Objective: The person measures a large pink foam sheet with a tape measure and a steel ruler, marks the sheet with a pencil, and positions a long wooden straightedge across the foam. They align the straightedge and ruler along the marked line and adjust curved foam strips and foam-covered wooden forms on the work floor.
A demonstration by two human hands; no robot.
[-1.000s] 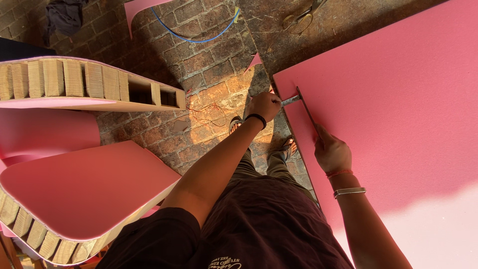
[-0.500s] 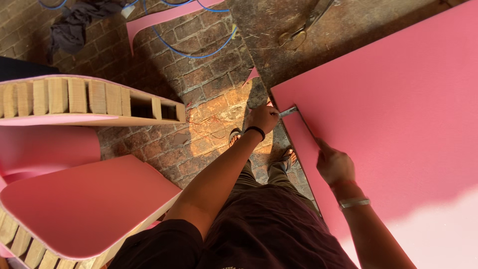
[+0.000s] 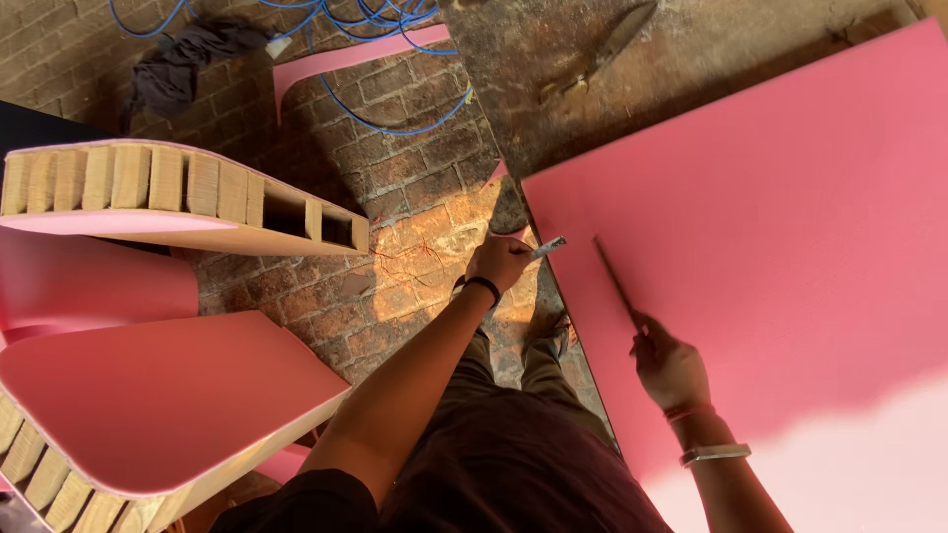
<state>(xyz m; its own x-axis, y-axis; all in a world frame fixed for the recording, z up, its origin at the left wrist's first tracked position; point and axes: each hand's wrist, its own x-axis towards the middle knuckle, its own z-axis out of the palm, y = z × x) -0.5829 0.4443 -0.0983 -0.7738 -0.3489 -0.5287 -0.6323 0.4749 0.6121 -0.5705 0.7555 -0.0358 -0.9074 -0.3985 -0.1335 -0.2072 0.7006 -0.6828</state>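
From my remote seat, I watch the left hand [image 3: 497,263] clenched around a small silver cutting tool [image 3: 546,248], its tip at the near edge of the large pink laminate sheet [image 3: 770,227], which lies flat on the surface and fills the right of the view. The right hand [image 3: 670,363] is closed on a thin reddish stick [image 3: 614,281] laid against the sheet, pointing up and away from the wrist.

My worry is the blade: it sits right at the sheet's edge, and a slip could gouge the pink face or run off toward the person's legs and sandalled feet [image 3: 541,326] directly below on the brick floor [image 3: 415,178]. The stick looks lightly held; if it shifts, any line taken from it would wander.

The left arm is stretched out nearly straight, wrist with a dark band turned inward. The right forearm comes up from the lower edge, wrist bangled, knuckles resting on the sheet. Pink-faced honeycomb panels [image 3: 178,197] stand to the left, blue cable [image 3: 395,118] looped beyond.
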